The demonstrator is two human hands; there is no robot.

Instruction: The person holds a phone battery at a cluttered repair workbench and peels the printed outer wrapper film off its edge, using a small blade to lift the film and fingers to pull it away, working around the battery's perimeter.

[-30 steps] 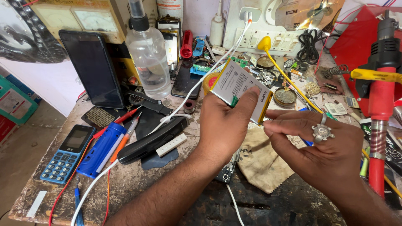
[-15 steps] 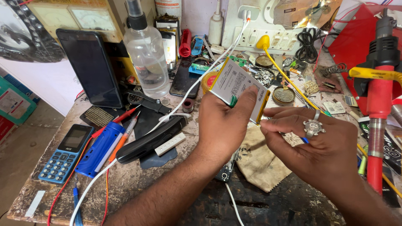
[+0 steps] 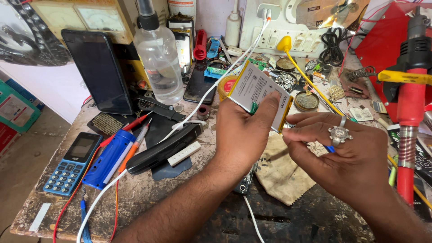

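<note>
The person's left hand [image 3: 245, 137] is clasped around a flat white phone battery [image 3: 257, 92] with yellow edges, gripping it from behind and below so that it stands tilted up above the cluttered tabletop [image 3: 148, 198], its printed face turned toward the wearer. The thumb lies along the battery's right edge. The right hand [image 3: 344, 155], with a large silver ring [image 3: 339, 133] on one finger, has come in close beside it; its fingertips are pinched together at the battery's lower right corner, touching or just short of it, and I cannot tell whether they hold anything small. A bit of blue shows under the right hand's fingers, too hidden to name.

Beneath the hands lies a crumpled tan cloth [image 3: 281, 173], and the end of a dark opened phone [image 3: 245, 182] peeks out under the left wrist. To the left on the tabletop sit a blue keypad phone [image 3: 74, 162], a blue cylinder-shaped tool [image 3: 108, 157], red and orange probe pens [image 3: 135, 137] and a black phone [image 3: 164, 146] with a small white block on it. A white cable [image 3: 216, 85] runs from the wall sockets down across the tabletop. Behind stand a clear plastic bottle [image 3: 158, 58] with a black cap and a dark smartphone [image 3: 99, 72] leaning upright. At the far right is a red and black hot-air tool [image 3: 411, 90], standing upright, well apart from the battery.
</note>
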